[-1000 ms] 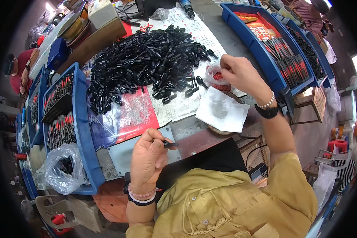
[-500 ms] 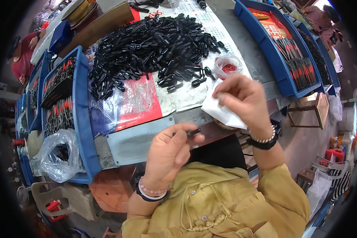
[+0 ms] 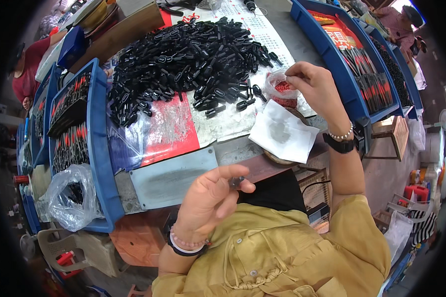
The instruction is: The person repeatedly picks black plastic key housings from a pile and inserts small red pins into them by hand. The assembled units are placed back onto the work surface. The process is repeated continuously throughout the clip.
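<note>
Between the thumb and fingers of my left hand [image 3: 208, 200] is a small black plastic part [image 3: 237, 181], held above the table's front edge. My right hand [image 3: 316, 88] reaches over the clear plastic bag of tiny red pieces [image 3: 284, 89], fingertips pinched at its rim. Whatever those fingertips hold is too small or hidden to make out. Just in front of the bag, a white sheet of paper [image 3: 288, 138] with a greyish patch lies on a round brown-rimmed container. A large heap of black plastic parts [image 3: 183, 69] covers the table behind.
Blue trays of black-and-red parts stand left [image 3: 101, 138] and right [image 3: 344, 69]. A grey plate [image 3: 171, 173] lies along the front edge. A clear plastic bag [image 3: 74, 203] sits in the left tray's near end. Another person [image 3: 27, 74] is at the far left.
My right hand has moved from over the white paper, up and away to the bag of red pieces, uncovering the paper. My left hand keeps the black part, turned slightly and a little lower.
</note>
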`<action>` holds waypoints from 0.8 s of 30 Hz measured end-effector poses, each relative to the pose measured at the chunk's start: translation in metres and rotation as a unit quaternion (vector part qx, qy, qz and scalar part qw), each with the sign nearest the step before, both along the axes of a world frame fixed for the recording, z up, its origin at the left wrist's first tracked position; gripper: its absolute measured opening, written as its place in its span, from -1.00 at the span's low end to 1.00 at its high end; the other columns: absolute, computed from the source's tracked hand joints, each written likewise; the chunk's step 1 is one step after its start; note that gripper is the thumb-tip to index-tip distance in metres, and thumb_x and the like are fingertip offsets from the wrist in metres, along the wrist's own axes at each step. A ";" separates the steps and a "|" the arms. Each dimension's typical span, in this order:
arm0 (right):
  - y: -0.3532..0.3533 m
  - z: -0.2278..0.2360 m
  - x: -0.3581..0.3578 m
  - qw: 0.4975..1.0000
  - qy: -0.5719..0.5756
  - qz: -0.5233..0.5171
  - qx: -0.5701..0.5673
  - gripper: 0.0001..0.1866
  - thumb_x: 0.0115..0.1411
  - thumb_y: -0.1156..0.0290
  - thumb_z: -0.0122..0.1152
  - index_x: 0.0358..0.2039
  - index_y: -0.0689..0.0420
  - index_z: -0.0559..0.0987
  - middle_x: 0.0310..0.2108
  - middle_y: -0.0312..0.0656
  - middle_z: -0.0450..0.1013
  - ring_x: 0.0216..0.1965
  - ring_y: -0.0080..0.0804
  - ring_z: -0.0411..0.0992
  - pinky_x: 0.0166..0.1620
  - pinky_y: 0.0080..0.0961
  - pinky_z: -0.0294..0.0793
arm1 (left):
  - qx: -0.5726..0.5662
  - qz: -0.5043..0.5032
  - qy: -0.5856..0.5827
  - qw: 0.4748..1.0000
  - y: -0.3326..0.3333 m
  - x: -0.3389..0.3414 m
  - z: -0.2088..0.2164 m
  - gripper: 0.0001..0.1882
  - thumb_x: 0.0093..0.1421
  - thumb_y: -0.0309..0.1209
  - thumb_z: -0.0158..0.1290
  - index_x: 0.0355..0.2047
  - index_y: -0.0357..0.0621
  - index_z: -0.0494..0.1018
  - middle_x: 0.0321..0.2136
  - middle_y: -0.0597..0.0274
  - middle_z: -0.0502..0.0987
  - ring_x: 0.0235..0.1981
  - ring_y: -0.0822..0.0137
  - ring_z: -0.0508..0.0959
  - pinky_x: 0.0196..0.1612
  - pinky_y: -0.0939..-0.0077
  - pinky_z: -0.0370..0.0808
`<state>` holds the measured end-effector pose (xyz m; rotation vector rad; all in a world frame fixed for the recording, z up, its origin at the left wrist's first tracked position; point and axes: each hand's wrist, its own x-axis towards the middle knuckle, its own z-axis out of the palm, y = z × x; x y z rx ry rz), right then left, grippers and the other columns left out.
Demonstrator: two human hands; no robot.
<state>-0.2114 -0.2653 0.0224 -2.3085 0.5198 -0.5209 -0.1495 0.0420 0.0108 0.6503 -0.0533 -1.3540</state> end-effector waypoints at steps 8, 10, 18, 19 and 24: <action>0.100 0.011 -0.028 0.913 -0.007 0.124 0.389 -0.91 0.17 0.56 0.17 -0.31 0.29 0.50 -0.38 -0.28 0.45 -0.36 -0.61 0.40 -0.25 -0.66 0.41 | -0.002 0.056 -0.056 0.997 -0.006 -0.011 0.001 -0.76 0.36 -0.37 -0.09 -0.05 -0.23 0.32 -0.29 -0.01 0.55 -0.70 0.59 0.31 -0.57 0.82 0.25; 0.121 0.010 -0.027 0.858 -0.006 0.115 0.500 -0.89 0.22 0.53 0.13 -0.26 0.29 0.49 -0.33 -0.26 0.47 -0.32 -0.62 0.42 -0.23 -0.67 0.44 | 0.043 0.070 -0.114 0.990 -0.006 -0.016 0.004 -0.77 0.35 -0.42 -0.10 -0.02 -0.22 0.28 -0.30 0.00 0.54 -0.69 0.59 0.33 -0.57 0.81 0.26; 0.143 0.008 -0.031 0.771 -0.070 0.097 0.626 -0.86 0.27 0.51 0.07 -0.20 0.29 0.48 -0.32 -0.23 0.49 -0.35 -0.60 0.47 -0.25 -0.67 0.52 | 0.077 0.151 -0.304 0.937 -0.003 -0.028 0.015 -0.73 0.34 -0.48 -0.16 0.01 -0.35 0.24 -0.31 0.01 0.53 -0.68 0.59 0.35 -0.62 0.81 0.24; 0.145 0.006 -0.033 0.782 -0.086 0.105 0.608 -0.86 0.27 0.52 0.07 -0.19 0.29 0.47 -0.32 -0.22 0.49 -0.34 -0.60 0.47 -0.24 -0.67 0.51 | 0.082 0.152 -0.320 0.932 -0.003 -0.030 0.015 -0.73 0.34 -0.49 -0.16 0.01 -0.36 0.25 -0.30 0.02 0.53 -0.67 0.59 0.37 -0.61 0.81 0.24; 0.157 0.000 -0.042 0.795 -0.168 0.127 0.569 -0.87 0.26 0.56 0.08 -0.18 0.27 0.46 -0.29 -0.20 0.49 -0.28 -0.59 0.46 -0.19 -0.66 0.49 | 0.079 0.157 -0.412 0.894 0.003 -0.034 0.014 -0.73 0.30 -0.55 -0.16 0.00 -0.39 0.26 -0.25 0.03 0.53 -0.57 0.59 0.43 -0.57 0.80 0.33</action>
